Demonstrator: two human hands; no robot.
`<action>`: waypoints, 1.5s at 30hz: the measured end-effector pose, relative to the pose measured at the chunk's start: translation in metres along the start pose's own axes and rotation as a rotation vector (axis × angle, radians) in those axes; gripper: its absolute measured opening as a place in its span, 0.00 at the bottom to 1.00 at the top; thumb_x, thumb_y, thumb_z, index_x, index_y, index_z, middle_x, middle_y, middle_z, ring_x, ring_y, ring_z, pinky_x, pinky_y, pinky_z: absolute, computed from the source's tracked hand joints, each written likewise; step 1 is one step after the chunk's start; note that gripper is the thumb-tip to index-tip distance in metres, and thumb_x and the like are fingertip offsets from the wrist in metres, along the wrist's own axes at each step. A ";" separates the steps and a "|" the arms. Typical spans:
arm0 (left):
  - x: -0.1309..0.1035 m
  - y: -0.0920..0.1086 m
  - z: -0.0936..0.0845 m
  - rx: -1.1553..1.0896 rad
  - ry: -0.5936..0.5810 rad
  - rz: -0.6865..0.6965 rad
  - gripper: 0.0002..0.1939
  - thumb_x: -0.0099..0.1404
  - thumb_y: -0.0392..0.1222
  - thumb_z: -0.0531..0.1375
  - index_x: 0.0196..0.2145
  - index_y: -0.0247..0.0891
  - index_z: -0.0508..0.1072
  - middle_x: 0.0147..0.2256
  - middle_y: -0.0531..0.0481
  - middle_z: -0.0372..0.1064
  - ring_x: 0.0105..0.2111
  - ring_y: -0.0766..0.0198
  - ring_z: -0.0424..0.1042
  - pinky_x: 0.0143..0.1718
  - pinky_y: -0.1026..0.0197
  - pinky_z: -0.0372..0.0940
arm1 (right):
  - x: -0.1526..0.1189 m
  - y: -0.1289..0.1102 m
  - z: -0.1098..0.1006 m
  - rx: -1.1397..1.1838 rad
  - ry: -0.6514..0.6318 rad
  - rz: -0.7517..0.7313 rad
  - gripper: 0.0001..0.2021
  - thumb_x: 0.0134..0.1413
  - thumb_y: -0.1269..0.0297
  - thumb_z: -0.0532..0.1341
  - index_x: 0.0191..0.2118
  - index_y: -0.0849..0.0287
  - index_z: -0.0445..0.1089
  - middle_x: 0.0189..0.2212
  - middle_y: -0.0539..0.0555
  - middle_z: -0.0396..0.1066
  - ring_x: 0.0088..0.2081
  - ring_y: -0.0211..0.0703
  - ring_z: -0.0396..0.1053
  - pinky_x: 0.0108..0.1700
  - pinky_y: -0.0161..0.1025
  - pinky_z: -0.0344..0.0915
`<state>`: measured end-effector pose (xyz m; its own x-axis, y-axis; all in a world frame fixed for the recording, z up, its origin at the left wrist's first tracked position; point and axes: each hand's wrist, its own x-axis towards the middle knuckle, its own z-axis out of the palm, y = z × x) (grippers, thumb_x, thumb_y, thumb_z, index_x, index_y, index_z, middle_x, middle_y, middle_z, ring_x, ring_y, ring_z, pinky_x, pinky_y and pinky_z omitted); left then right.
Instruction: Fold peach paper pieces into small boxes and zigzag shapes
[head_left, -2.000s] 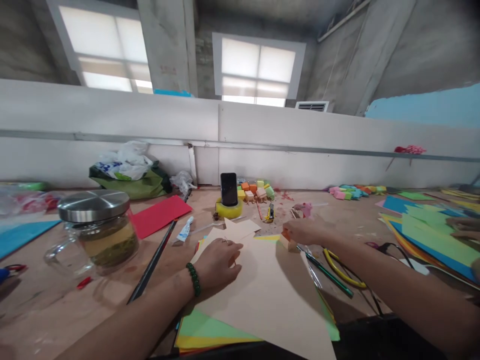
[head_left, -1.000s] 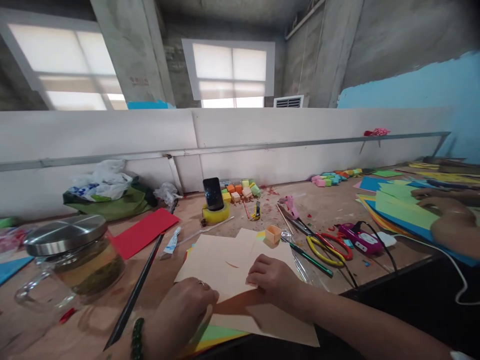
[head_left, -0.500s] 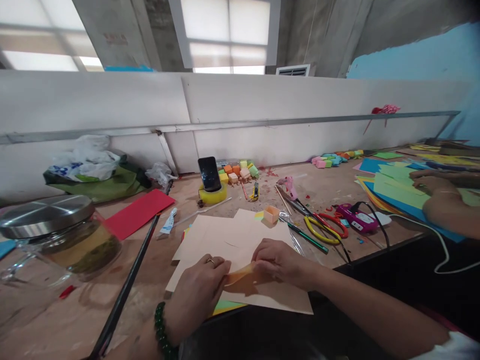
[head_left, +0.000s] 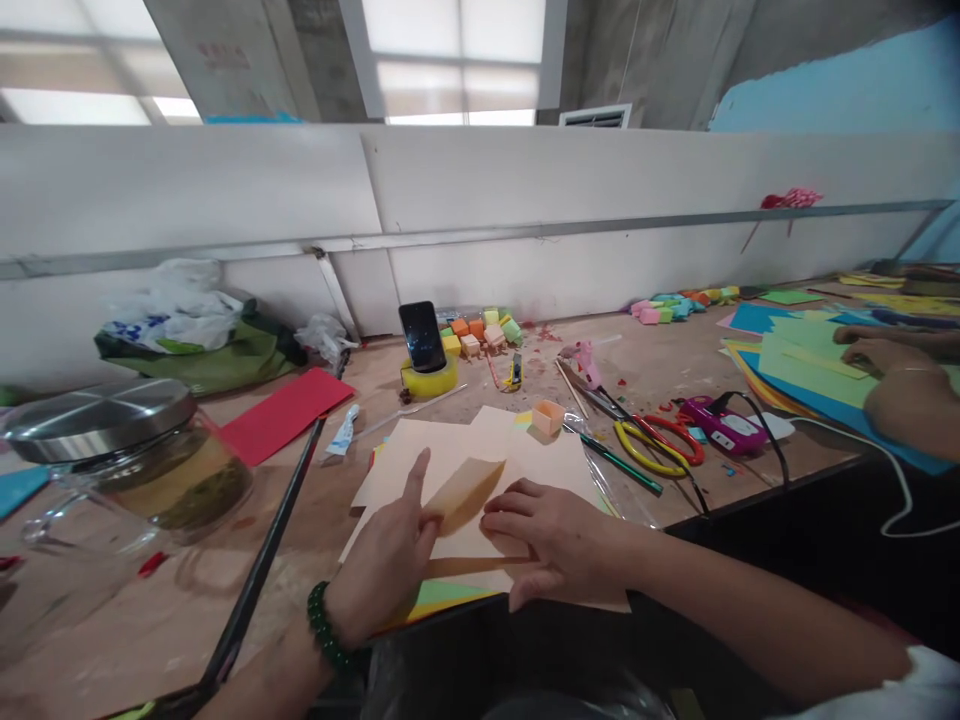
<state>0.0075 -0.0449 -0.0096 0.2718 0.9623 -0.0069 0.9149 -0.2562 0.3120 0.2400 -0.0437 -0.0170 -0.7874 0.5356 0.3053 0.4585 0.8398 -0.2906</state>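
A small folded strip of peach paper [head_left: 463, 492] is tilted up over the stack of peach sheets [head_left: 431, 445]. My left hand [head_left: 390, 550], with a green bead bracelet at its wrist, pinches the strip's near left end at the thumb; its index finger points away, stretched out. What its curled fingers do under the strip is hidden. My right hand [head_left: 551, 530] lies over the sheets just right of the strip, fingers apart, holding nothing. Beyond it, a small open peach paper box [head_left: 547, 417] sits on the sheets' far edge.
Right of the sheets lie a green pen [head_left: 622, 468], scissors [head_left: 652, 447], a pink glue gun [head_left: 587, 365] and a purple power socket [head_left: 724, 430]. A glass teapot [head_left: 187, 485] and red paper [head_left: 289, 412] are left. A phone [head_left: 423, 336] leans behind. Another person's hands [head_left: 892, 370] work far right.
My right hand has let go of the strip and opened to its right. The strip has turned and tipped upward at my left hand, whose index finger has stretched out.
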 end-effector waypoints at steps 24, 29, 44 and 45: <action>-0.024 -0.016 -0.007 -0.066 -0.093 0.436 0.17 0.63 0.34 0.53 0.47 0.46 0.73 0.50 0.48 0.72 0.52 0.58 0.69 0.61 0.48 0.52 | -0.011 0.026 -0.010 0.397 0.021 0.230 0.23 0.44 0.81 0.51 0.42 0.57 0.76 0.46 0.56 0.74 0.46 0.40 0.73 0.49 0.38 0.67; -0.020 -0.014 0.001 -0.060 -0.029 0.366 0.16 0.67 0.35 0.46 0.34 0.39 0.73 0.37 0.45 0.75 0.39 0.60 0.74 0.41 0.60 0.66 | -0.011 0.013 -0.026 0.326 -0.048 0.333 0.09 0.47 0.73 0.59 0.35 0.61 0.74 0.42 0.57 0.74 0.42 0.43 0.72 0.43 0.37 0.67; 0.047 0.010 -0.021 -0.036 -0.150 0.128 0.05 0.59 0.40 0.57 0.29 0.36 0.69 0.37 0.45 0.68 0.36 0.59 0.70 0.37 0.60 0.61 | 0.006 0.021 -0.012 0.207 0.011 0.617 0.10 0.57 0.67 0.58 0.26 0.61 0.65 0.33 0.52 0.66 0.31 0.36 0.63 0.33 0.33 0.57; 0.051 0.011 -0.021 -0.073 -0.169 0.116 0.08 0.57 0.42 0.59 0.33 0.36 0.70 0.36 0.45 0.69 0.36 0.58 0.70 0.36 0.60 0.61 | 0.008 0.022 -0.013 0.207 0.006 0.621 0.09 0.56 0.68 0.59 0.25 0.61 0.65 0.33 0.52 0.66 0.31 0.36 0.63 0.33 0.33 0.57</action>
<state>0.0247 0.0033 0.0136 0.4260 0.8961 -0.1246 0.8521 -0.3511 0.3882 0.2492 -0.0197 -0.0096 -0.3990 0.9165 0.0295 0.7380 0.3401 -0.5828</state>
